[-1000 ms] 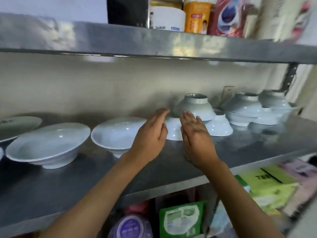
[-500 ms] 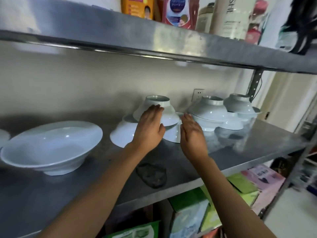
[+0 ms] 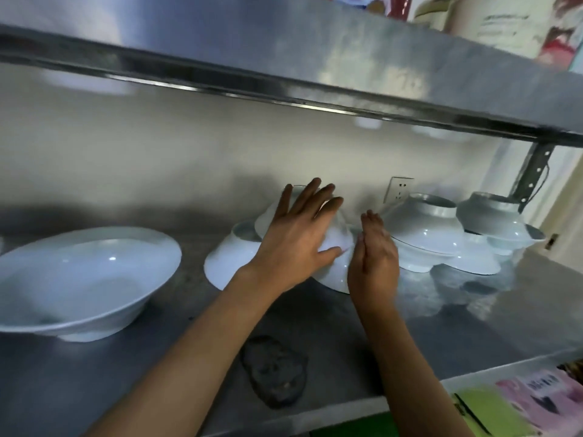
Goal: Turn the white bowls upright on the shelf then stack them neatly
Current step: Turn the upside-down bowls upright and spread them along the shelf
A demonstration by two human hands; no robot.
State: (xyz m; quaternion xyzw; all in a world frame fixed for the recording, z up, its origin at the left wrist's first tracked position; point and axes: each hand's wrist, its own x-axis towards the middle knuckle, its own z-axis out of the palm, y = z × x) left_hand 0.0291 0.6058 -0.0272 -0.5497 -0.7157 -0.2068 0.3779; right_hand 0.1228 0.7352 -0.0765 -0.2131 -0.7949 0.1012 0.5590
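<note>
An upturned white bowl (image 3: 336,238) rests atop two other face-down bowls: one to its left (image 3: 227,258), one below it (image 3: 336,274). My left hand (image 3: 296,238) lies flat over the top bowl, fingers spread across its side. My right hand (image 3: 373,257) presses edge-on against the right rim of that bowl. More inverted bowls sit in a cluster to the right (image 3: 422,230), with another (image 3: 490,217) behind. One wide bowl (image 3: 85,272) stands upright at the left of the steel shelf (image 3: 362,348).
A dark flat rag-like patch (image 3: 273,369) lies on the shelf near its front edge. The upper steel shelf (image 3: 284,58) hangs close overhead with bottles on it. A wall socket (image 3: 399,192) and a shelf bracket (image 3: 533,171) are behind the bowls.
Both hands have moved forward onto the top upturned bowl; the left now covers it and the right touches its rim. The camera has come closer and swung right.
</note>
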